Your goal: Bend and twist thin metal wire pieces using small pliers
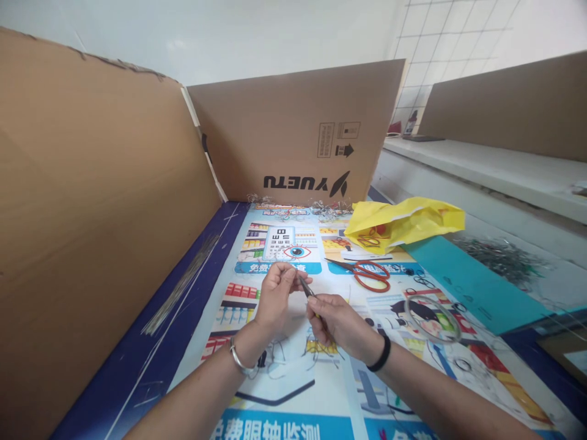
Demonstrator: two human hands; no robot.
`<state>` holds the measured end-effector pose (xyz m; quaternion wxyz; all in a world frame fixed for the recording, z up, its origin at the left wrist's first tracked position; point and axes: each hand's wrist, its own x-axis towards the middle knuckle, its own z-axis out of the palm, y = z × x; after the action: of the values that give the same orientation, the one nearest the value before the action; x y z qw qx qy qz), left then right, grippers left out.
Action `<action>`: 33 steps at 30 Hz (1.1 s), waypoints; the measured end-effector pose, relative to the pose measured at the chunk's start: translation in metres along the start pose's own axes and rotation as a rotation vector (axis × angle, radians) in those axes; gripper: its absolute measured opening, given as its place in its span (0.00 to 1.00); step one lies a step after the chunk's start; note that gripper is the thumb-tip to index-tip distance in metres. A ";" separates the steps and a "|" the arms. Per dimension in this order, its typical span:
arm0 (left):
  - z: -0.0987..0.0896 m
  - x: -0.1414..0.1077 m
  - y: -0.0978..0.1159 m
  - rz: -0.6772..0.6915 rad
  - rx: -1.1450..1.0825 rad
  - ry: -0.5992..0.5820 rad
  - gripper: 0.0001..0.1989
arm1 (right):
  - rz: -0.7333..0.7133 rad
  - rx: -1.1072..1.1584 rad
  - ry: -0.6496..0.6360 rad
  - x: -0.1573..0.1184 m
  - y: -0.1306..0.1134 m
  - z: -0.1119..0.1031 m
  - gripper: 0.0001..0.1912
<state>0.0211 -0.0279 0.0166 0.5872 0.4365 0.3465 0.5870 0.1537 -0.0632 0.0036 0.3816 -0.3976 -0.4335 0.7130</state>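
Note:
My right hand (337, 315) is closed around a pair of slim, dark-tipped pliers (305, 287) that point up and to the left. My left hand (275, 296) pinches at the tip of the pliers, thumb against finger. Whatever lies in that pinch is too small to make out. Beneath my hands, thin bent wires (275, 353) lie on the printed sheet (275, 382). Scissors with orange-red handles (356, 270) rest beyond my right hand, blades partly apart and pointing left.
A yellow bag (408, 223) lies at the back right, beside a turquoise board (468, 284) and a tangled heap of wire (499, 260). A pale coil (409, 318) sits on the right. Straight wires (181, 290) lie left. Cardboard panels (284, 134) stand behind and left.

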 end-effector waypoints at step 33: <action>-0.007 0.004 0.003 0.053 0.171 -0.077 0.08 | -0.081 -0.411 0.060 0.002 -0.005 -0.011 0.21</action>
<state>0.0135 -0.0237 0.0174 0.5450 0.5162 0.3610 0.5534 0.1635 -0.0568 0.0044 0.3334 -0.4705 -0.5738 0.5816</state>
